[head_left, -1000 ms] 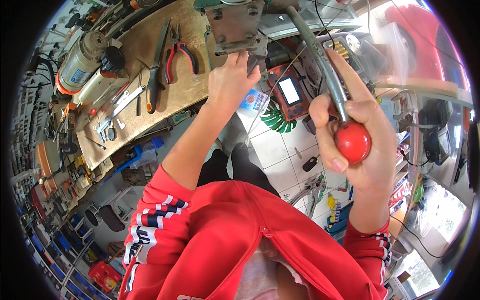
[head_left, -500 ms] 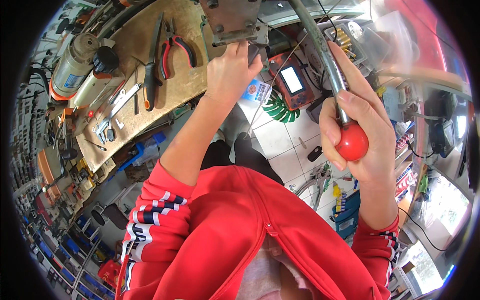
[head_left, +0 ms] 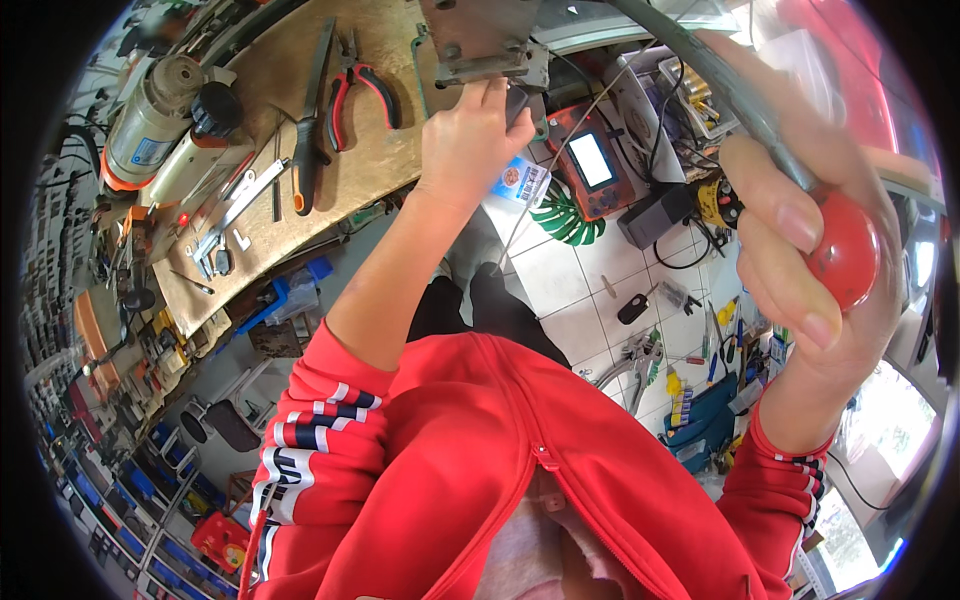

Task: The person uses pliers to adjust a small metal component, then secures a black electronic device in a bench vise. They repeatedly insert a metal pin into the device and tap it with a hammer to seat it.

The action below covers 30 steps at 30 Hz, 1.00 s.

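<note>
My right hand [head_left: 790, 215] is closed round the red ball knob [head_left: 848, 252] at the end of a grey metal lever [head_left: 715, 80], on the right and close to the camera. At the top middle, my left hand [head_left: 465, 145] is closed on a small dark piece [head_left: 516, 104]; its kind is hard to tell. Those fingertips reach just under the lower edge of a bolted metal block [head_left: 478, 35], which partly hides them. The worn wooden bench [head_left: 400, 165] lies beside my left wrist.
Red-handled pliers [head_left: 338, 112], a file [head_left: 305, 160] and calipers [head_left: 235, 210] lie on the bench. An orange device with a lit screen [head_left: 590, 160] stands right of my left hand. A black key fob [head_left: 632, 308] sits on the white tiled surface [head_left: 555, 280] below.
My right hand has swung the lever and its red knob to the right and closer to the camera. My left hand stays under the block with the dark piece.
</note>
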{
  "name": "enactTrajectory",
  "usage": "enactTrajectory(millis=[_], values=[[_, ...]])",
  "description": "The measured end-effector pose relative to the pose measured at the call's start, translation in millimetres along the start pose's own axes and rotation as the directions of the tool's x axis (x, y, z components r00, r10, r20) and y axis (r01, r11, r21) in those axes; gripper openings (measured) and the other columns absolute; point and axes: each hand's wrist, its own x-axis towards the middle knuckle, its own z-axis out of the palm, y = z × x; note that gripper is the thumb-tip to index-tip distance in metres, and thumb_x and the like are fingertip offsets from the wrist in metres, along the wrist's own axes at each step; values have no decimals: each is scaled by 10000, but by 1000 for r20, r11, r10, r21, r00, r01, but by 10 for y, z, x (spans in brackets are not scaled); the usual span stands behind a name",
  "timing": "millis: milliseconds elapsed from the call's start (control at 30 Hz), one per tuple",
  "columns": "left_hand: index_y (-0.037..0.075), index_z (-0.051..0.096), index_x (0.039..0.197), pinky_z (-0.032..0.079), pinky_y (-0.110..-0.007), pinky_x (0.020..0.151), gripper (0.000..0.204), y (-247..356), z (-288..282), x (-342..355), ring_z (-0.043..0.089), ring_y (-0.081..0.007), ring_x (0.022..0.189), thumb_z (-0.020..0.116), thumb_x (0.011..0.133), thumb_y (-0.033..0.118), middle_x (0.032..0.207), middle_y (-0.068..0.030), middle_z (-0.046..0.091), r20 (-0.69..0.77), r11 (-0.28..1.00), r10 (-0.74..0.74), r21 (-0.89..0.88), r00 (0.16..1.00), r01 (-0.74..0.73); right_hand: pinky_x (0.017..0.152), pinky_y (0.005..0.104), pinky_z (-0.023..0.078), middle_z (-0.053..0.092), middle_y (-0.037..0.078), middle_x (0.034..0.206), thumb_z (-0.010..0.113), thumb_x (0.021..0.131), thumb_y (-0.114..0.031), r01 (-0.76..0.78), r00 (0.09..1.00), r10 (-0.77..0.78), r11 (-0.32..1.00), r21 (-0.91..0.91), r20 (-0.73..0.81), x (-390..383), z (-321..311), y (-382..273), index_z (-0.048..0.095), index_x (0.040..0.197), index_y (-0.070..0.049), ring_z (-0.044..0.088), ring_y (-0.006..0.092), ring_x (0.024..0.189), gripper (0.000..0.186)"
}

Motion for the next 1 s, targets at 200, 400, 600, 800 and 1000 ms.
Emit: enactTrajectory(millis=[200,400,600,800,1000], values=[[11,622,1004,528,-351,492,394,29,-60,3,621,-273,544,615,773,330,932,-91,609,54,1000,-8,2,999,8,409,223,400,458,65,794,362,967,-215,112,994,-108,982,-150,36,43,-174,145,338,1372,-1,481,114,530,459],[17,617,1050,544,-392,563,418,68,-87,15,639,-320,613,622,782,337,1014,-116,611,186,990,-112,-58,976,125,859,327,469,517,195,1255,475,919,-237,175,974,-197,967,-184,-110,787,-671,770,383,1369,-41,593,260,1039,499],[-9,601,960,534,-395,526,363,48,-63,1,626,-316,587,661,753,282,974,-147,588,194,984,-84,-137,977,112,1016,304,326,477,116,1311,701,732,-121,294,956,-288,921,-258,59,1560,-396,1664,360,1364,-6,467,163,1137,727],[-32,586,896,516,-376,479,337,61,-14,-18,609,-288,508,669,737,253,920,-178,589,218,974,-69,-195,974,113,943,322,385,514,103,1181,820,631,-219,169,985,-121,814,-555,122,1689,-344,1367,462,1219,-4,483,204,1100,721],[-34,590,942,509,-379,462,345,80,17,-18,598,-288,481,629,768,262,944,-185,599,132,963,-79,-245,988,110,960,307,360,536,85,1192,821,653,-267,212,973,-165,912,-350,161,1521,-381,1052,456,1247,38,491,187,1104,761]])
